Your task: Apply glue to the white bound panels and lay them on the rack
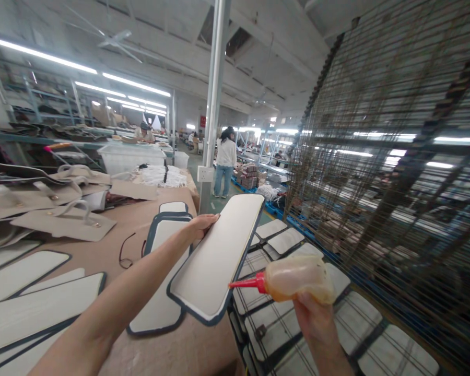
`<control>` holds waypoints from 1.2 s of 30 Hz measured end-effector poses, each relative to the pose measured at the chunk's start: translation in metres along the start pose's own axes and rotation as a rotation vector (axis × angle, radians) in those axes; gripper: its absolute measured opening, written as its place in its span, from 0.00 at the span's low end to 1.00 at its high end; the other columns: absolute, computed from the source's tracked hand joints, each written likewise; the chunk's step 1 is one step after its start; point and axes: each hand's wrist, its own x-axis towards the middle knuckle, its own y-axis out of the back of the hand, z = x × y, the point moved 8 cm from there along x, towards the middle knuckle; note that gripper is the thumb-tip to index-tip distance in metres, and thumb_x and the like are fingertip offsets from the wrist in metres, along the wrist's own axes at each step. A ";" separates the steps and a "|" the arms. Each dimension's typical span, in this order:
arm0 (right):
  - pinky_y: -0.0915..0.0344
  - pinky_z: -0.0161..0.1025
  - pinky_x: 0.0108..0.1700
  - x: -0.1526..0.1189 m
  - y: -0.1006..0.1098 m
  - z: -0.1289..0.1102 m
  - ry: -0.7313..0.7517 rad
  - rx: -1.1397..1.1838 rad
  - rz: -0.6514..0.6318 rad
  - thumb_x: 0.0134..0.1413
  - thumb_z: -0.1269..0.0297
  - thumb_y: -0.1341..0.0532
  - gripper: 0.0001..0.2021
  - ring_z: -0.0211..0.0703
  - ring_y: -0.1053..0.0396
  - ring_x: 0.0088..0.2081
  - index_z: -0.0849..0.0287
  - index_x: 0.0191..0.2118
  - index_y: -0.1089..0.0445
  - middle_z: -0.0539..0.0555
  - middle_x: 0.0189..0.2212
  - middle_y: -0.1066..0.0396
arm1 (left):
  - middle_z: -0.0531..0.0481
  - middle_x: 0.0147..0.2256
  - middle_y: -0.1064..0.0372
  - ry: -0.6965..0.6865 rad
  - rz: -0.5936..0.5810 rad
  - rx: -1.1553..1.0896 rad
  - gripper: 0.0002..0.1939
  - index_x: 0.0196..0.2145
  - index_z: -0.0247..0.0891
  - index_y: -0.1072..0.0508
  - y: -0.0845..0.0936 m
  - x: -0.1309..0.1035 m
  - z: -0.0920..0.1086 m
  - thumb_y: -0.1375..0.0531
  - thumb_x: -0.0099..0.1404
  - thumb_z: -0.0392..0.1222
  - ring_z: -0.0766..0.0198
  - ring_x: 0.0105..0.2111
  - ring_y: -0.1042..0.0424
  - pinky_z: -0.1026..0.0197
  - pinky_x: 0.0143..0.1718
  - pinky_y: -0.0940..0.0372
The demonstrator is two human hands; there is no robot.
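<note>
A long white panel with a dark edge (219, 250) is tilted up over the table, and my left hand (203, 226) grips its far left side. My right hand (313, 313) is closed around a clear squeeze bottle (297, 277) with amber liquid inside. The bottle's red nozzle (246, 282) points left, its tip at the panel's right edge near the lower end. Beneath the held panel, another dark-edged white panel (156, 292) lies on the brown table (141, 355).
More panels (43, 308) and beige pieces with handles (66, 219) cover the table's left. Eyeglasses (126, 261) lie mid-table. A wire rack (274, 318) holding several panels stands right, below upright wire racks (384, 146). A metal post (212, 104) and a standing person (225, 162) are ahead.
</note>
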 end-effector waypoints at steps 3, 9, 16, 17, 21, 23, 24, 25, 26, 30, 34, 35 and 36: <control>0.28 0.41 0.34 -0.001 -0.001 0.002 0.022 -0.004 -0.016 0.25 0.62 0.27 0.29 0.47 0.27 0.30 0.54 0.43 0.27 0.52 0.28 0.24 | 0.50 0.21 0.26 0.017 0.021 0.005 0.07 0.30 0.34 0.30 0.004 0.001 -0.001 0.39 0.61 0.41 0.60 0.20 0.28 0.58 0.28 0.32; 0.29 0.38 0.35 -0.004 -0.007 0.005 0.054 0.016 -0.059 0.27 0.64 0.27 0.22 0.44 0.26 0.31 0.55 0.37 0.26 0.52 0.30 0.23 | 0.51 0.20 0.27 0.051 0.079 0.007 0.07 0.31 0.35 0.30 0.016 0.007 -0.005 0.43 0.64 0.41 0.62 0.19 0.28 0.61 0.24 0.32; 0.28 0.44 0.35 -0.006 -0.008 0.011 0.053 0.015 -0.063 0.26 0.65 0.27 0.26 0.50 0.26 0.33 0.56 0.41 0.27 0.55 0.32 0.24 | 0.50 0.21 0.26 0.071 0.140 -0.011 0.09 0.35 0.33 0.28 0.030 0.012 -0.006 0.43 0.64 0.42 0.62 0.16 0.31 0.61 0.22 0.33; 0.28 0.44 0.36 -0.006 -0.008 0.012 0.054 0.009 -0.060 0.27 0.65 0.27 0.27 0.50 0.26 0.33 0.57 0.41 0.27 0.55 0.32 0.24 | 0.49 0.21 0.26 0.073 0.149 -0.015 0.09 0.36 0.33 0.28 0.032 0.013 -0.006 0.43 0.64 0.42 0.62 0.16 0.31 0.61 0.23 0.33; 0.29 0.43 0.36 -0.007 -0.004 0.017 0.059 -0.005 -0.034 0.27 0.65 0.28 0.27 0.49 0.27 0.34 0.57 0.42 0.28 0.55 0.33 0.24 | 0.48 0.22 0.25 0.079 0.185 -0.040 0.11 0.38 0.32 0.28 0.039 0.015 -0.005 0.46 0.66 0.41 0.61 0.16 0.31 0.60 0.24 0.33; 0.29 0.43 0.37 -0.008 -0.003 0.017 0.064 -0.011 -0.031 0.28 0.65 0.28 0.27 0.49 0.27 0.35 0.58 0.42 0.28 0.55 0.33 0.25 | 0.48 0.23 0.25 0.082 0.202 -0.058 0.12 0.39 0.31 0.28 0.042 0.014 -0.005 0.46 0.66 0.41 0.61 0.17 0.31 0.60 0.25 0.33; 0.29 0.43 0.37 -0.008 -0.003 0.017 0.071 -0.018 -0.034 0.28 0.65 0.28 0.26 0.49 0.27 0.35 0.58 0.42 0.28 0.55 0.33 0.25 | 0.48 0.23 0.25 0.084 0.210 -0.069 0.12 0.39 0.31 0.28 0.044 0.014 -0.005 0.47 0.67 0.41 0.61 0.17 0.30 0.60 0.25 0.33; 0.29 0.43 0.37 -0.009 -0.003 0.017 0.078 -0.028 -0.033 0.29 0.64 0.28 0.26 0.50 0.27 0.36 0.58 0.42 0.28 0.55 0.33 0.25 | 0.47 0.24 0.24 0.088 0.219 -0.082 0.12 0.40 0.31 0.28 0.045 0.014 -0.006 0.47 0.67 0.41 0.61 0.17 0.30 0.60 0.25 0.33; 0.29 0.43 0.37 -0.010 -0.003 0.017 0.085 -0.039 -0.030 0.28 0.64 0.28 0.26 0.50 0.28 0.36 0.58 0.42 0.28 0.56 0.33 0.25 | 0.48 0.23 0.24 0.092 0.228 -0.097 0.12 0.40 0.31 0.28 0.047 0.014 -0.007 0.47 0.67 0.41 0.61 0.17 0.30 0.61 0.25 0.32; 0.29 0.43 0.39 -0.015 0.006 0.013 0.131 -0.072 0.058 0.28 0.64 0.28 0.27 0.50 0.27 0.37 0.57 0.42 0.29 0.55 0.35 0.25 | 0.49 0.22 0.25 0.106 0.264 -0.171 0.12 0.39 0.32 0.27 0.053 0.014 -0.012 0.47 0.67 0.41 0.62 0.16 0.30 0.62 0.23 0.33; 0.31 0.45 0.41 -0.021 0.009 0.008 0.207 -0.160 0.078 0.32 0.64 0.28 0.26 0.50 0.29 0.39 0.59 0.43 0.30 0.56 0.38 0.26 | 0.51 0.19 0.28 0.120 0.308 -0.249 0.13 0.36 0.32 0.27 0.059 0.018 -0.020 0.49 0.68 0.41 0.64 0.14 0.33 0.64 0.18 0.35; 0.31 0.45 0.42 -0.022 0.009 0.006 0.237 -0.178 0.069 0.33 0.63 0.29 0.26 0.50 0.29 0.40 0.59 0.44 0.31 0.56 0.39 0.27 | 0.51 0.18 0.28 0.122 0.319 -0.269 0.13 0.36 0.32 0.27 0.060 0.019 -0.022 0.49 0.68 0.41 0.64 0.13 0.34 0.64 0.18 0.35; 0.31 0.45 0.42 -0.023 0.008 0.004 0.271 -0.192 0.063 0.34 0.62 0.29 0.25 0.50 0.29 0.40 0.60 0.43 0.31 0.56 0.38 0.27 | 0.51 0.17 0.29 0.123 0.330 -0.291 0.12 0.35 0.32 0.27 0.061 0.021 -0.024 0.48 0.68 0.40 0.64 0.13 0.34 0.64 0.17 0.35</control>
